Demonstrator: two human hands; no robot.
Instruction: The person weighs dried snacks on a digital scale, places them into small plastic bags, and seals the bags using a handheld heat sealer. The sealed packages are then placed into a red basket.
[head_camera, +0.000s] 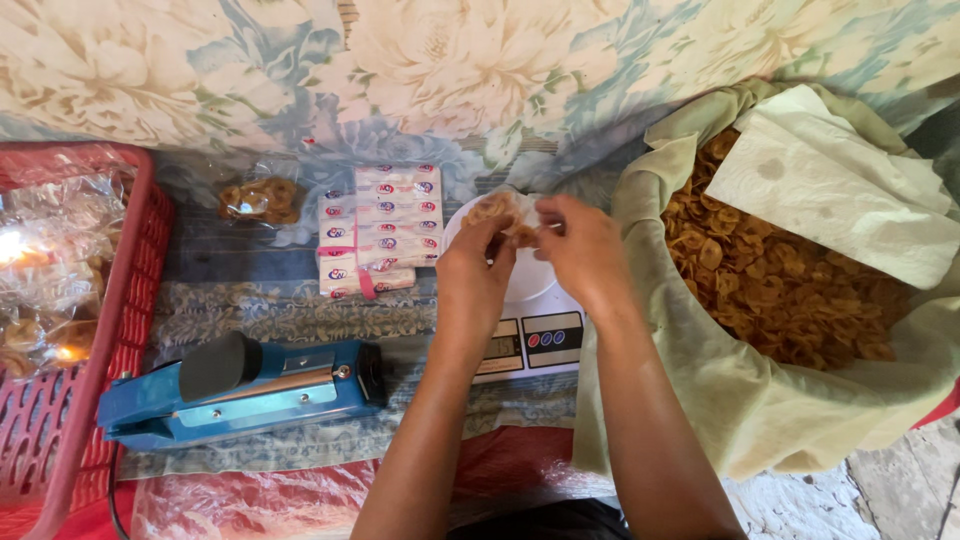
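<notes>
Both hands — left hand (475, 265), right hand (583, 250) — pinch 1 small clear bag of chips (503, 212) over the white scale (535, 310), beside the big chip sack (760, 400).

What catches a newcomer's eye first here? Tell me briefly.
At right, a big sack of golden chips stands open. In the middle, the left hand and right hand hold a small clear bag of chips over a scale. A blue sealer lies lower left.
</notes>
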